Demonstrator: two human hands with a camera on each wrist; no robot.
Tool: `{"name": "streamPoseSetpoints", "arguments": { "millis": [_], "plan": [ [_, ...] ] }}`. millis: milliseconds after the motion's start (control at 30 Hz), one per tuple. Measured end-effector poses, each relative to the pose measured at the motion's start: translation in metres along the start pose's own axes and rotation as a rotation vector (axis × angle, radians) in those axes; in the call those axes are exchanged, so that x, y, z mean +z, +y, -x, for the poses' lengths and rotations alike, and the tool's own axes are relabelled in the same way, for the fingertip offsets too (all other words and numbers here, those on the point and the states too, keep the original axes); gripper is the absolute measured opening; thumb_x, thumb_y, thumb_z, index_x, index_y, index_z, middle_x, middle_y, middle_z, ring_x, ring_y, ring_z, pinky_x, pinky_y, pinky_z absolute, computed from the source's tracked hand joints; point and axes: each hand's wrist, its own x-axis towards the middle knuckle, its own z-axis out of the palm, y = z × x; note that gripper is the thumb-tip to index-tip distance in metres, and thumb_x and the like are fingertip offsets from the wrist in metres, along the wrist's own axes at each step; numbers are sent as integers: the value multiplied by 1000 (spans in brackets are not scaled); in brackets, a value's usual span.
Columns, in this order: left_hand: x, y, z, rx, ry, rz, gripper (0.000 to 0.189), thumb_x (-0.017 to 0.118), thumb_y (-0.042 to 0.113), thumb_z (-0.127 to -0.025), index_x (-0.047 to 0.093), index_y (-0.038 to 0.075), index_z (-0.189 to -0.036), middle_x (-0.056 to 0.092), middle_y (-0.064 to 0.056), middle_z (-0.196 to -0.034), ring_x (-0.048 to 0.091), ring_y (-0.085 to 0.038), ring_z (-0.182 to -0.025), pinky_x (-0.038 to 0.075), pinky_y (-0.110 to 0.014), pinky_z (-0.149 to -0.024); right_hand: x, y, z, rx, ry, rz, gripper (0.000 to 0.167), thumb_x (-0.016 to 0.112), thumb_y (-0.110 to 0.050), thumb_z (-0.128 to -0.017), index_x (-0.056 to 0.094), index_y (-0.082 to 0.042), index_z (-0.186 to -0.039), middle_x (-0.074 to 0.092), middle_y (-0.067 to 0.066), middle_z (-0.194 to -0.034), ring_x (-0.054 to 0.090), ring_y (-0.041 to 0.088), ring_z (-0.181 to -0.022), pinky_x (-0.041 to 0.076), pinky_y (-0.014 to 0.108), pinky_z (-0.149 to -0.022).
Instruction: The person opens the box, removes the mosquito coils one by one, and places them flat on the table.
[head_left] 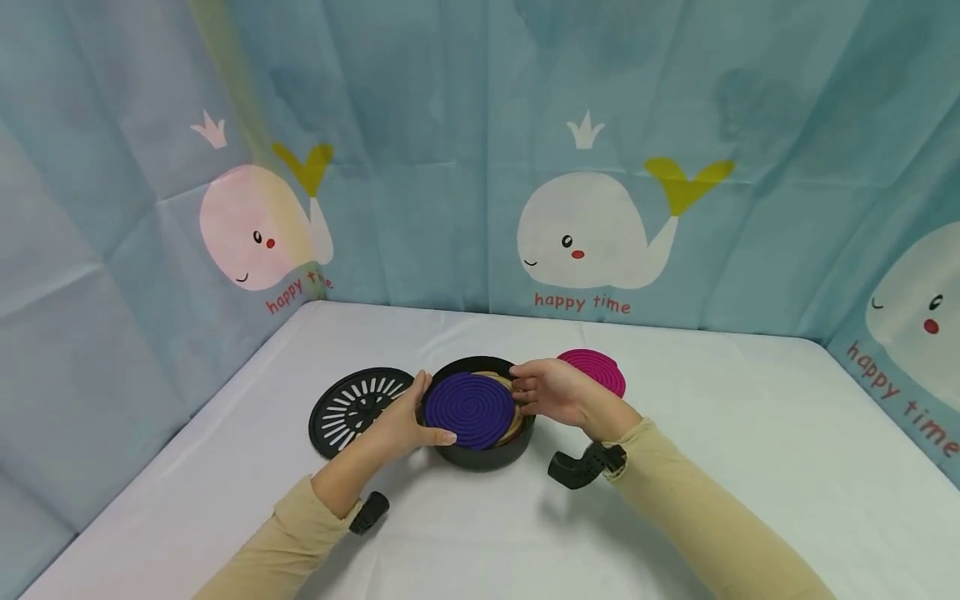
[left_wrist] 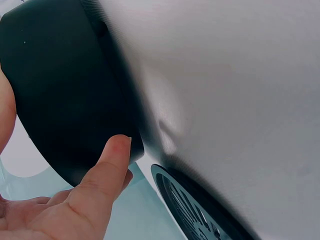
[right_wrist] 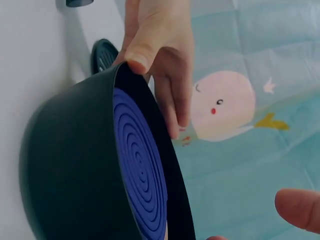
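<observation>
A round black container stands on the table and holds spiral-grooved discs. The purple disc lies on top, shifted left, and a tan disc shows under its right edge. My left hand grips the container's left side, its thumb at the front and its fingers round the back. The right wrist view also shows the left hand at the rim. Over the right rim is my right hand, fingers loosely bent, holding nothing that I can see; its thumb is apart from the container.
Left of the container lies a round black lid with radial slots, partly behind the left hand. A pink spiral disc lies behind the right hand. A blue whale-print curtain rises behind the white tabletop.
</observation>
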Motion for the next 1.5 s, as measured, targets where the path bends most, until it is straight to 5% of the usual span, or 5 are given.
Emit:
{"name": "streamPoseSetpoints", "arguments": {
  "millis": [200, 533, 867, 1233, 1500],
  "plan": [
    [1, 0, -1, -3, 2, -9, 111, 83, 13, -78, 3, -8, -152, 16, -22, -158, 20, -39, -143, 20, -52, -113, -3, -1, 0, 18, -28, -19, 57, 32, -10, -103, 9, 16, -148, 0, 34, -156, 5, 46, -144, 12, 53, -114],
    [-1, -1, -2, 7, -5, 3, 111, 83, 12, -78, 2, -8, -152, 15, -23, -158, 19, -39, -143, 18, -52, -114, -3, -1, -1, -24, 73, -3, 53, 39, -8, -101, 20, 14, -146, 22, 31, -151, 43, 28, -116, 28, 49, -111],
    [-2, -1, -3, 12, -10, 8, 111, 82, 12, -79, 2, -8, -152, 14, -23, -158, 18, -40, -143, 20, -51, -113, 6, 2, -6, 9, 54, 125, 42, 44, 2, -98, 36, 14, -137, 57, 9, -103, 57, 16, -91, 47, 37, -88],
    [-2, 0, -2, 14, -10, 20, 110, 82, 10, -79, 1, -9, -152, 14, -24, -158, 19, -41, -142, 21, -52, -113, 10, 18, -13, -3, 46, 118, 45, 42, 7, -98, 31, 12, -142, 58, 17, -113, 63, 18, -84, 56, 28, -67],
    [-2, -1, -2, 5, -14, 1, 111, 82, 11, -79, 2, -8, -152, 14, -22, -158, 18, -39, -143, 19, -51, -114, 0, 21, -1, -77, 67, 21, 51, 41, 7, -98, 25, 12, -146, 57, 18, -118, 64, 16, -87, 57, 29, -71]
  ]
}}
